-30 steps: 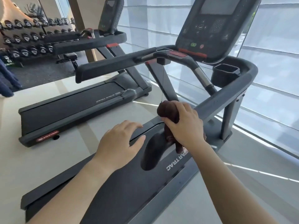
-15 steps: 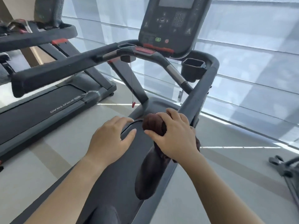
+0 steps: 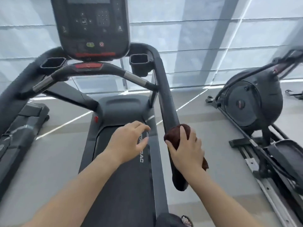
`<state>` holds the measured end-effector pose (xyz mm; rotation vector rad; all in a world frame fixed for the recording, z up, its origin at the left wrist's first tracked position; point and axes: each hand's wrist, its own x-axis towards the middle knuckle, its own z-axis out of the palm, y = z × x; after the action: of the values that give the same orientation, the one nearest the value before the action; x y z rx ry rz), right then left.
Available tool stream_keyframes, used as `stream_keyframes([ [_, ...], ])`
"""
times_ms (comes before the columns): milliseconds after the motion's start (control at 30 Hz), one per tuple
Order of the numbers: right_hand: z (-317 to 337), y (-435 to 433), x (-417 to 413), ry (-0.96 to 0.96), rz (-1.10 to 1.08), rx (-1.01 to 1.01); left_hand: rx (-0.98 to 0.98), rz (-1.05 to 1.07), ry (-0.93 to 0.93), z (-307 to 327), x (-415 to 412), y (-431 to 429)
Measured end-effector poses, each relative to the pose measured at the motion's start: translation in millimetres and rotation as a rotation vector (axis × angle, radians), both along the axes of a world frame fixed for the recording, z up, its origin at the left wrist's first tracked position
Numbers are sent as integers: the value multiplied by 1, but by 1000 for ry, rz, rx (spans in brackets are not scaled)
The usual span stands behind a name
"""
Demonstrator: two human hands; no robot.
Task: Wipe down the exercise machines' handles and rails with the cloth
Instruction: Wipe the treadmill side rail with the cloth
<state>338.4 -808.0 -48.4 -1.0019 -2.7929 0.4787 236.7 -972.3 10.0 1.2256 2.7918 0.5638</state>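
A dark grey treadmill fills the middle of the head view. Its right side rail [image 3: 165, 95] runs from the console down toward me. My right hand [image 3: 185, 149] is wrapped around that rail near its near end, pressing a dark brown cloth [image 3: 176, 135] onto it. The cloth bunches above my fingers and a corner hangs below my wrist. My left hand [image 3: 129, 142] hovers over the treadmill deck with fingers spread, holding nothing. The left side rail [image 3: 14, 99] and the front handlebar [image 3: 98, 71] with its metal grips stay untouched.
The console [image 3: 91, 27] rises ahead, with a cup holder [image 3: 139, 63] beside the right rail. An elliptical machine [image 3: 252, 102] stands close on the right, its rails reaching toward me. Another treadmill's base [image 3: 21, 123] lies at the left. Blinds cover the windows behind.
My view has swung to the right, bringing the treadmill head-on and the elliptical into sight. My right hand with the cloth has stayed gripping the right rail near its end. The left hand stays open.
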Motion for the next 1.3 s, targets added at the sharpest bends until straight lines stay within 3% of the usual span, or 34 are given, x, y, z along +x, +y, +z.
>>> stream_keyframes([
  [133,8,-2,-16,-127,18,65,-58,-103,-36,10,-20,12],
  [367,-6,-18,18,-39,-65,34,-106,-337,-38,-10,-61,55],
  [567,-3,5,-14,-30,-90,-59,-144,-368,-61,-29,-98,90],
  [833,7,27,-70,-67,-34,-41,-284,-446,-13,-39,-145,122],
  [1300,5,30,-121,-82,-214,26,-226,-776,19,-43,-242,146],
])
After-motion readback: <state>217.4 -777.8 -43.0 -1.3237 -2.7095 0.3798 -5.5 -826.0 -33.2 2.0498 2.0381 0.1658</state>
